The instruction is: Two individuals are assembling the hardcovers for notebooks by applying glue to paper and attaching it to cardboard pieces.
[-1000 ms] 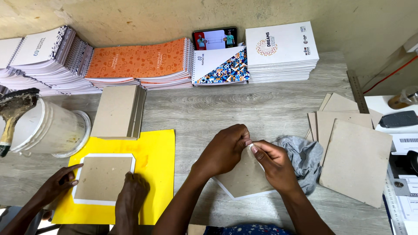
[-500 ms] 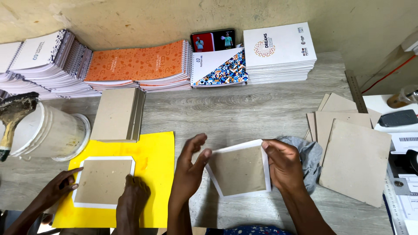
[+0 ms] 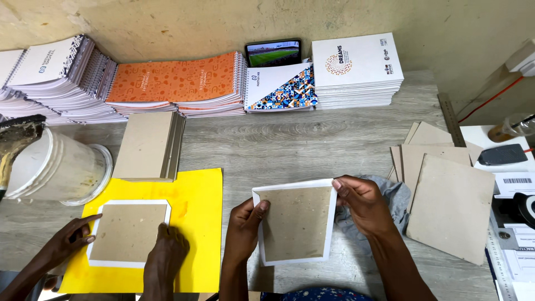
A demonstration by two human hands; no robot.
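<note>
A board (image 3: 295,224) backed with white paper is held between both hands, just above the table (image 3: 290,139). Its left edge is pinched by the left hand (image 3: 243,229), its top right corner by the right hand (image 3: 362,202). It lies between the two sets of fingers, long axis running away from the body, equally near both.

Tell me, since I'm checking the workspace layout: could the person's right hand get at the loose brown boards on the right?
Probably yes. The right hand holds the white-edged board, and only a grey cloth lies between it and the loose boards.
</note>
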